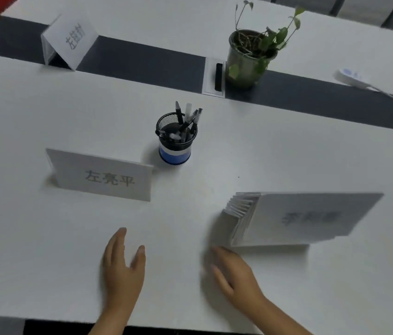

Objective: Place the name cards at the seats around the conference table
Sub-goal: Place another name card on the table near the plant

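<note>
A white name card [103, 177] stands upright on the white conference table [21, 238], left of centre, its printed side facing me. A second name card [70, 42] stands farther back on the dark centre strip. A stack of several nested name cards [299, 218] rests at the right. My left hand [123, 267] hovers over the table below the near card, fingers apart and empty. My right hand [234, 274] is open just left of the stack's lower corner, its fingertips close to the stack; contact is unclear.
A mesh pen holder [176, 139] with several pens stands behind the near card. A potted plant [248, 56] sits on the dark strip [142, 61] beside a cable hatch [214, 76]. A white power strip [352, 77] lies far right. The table's front edge runs below my wrists.
</note>
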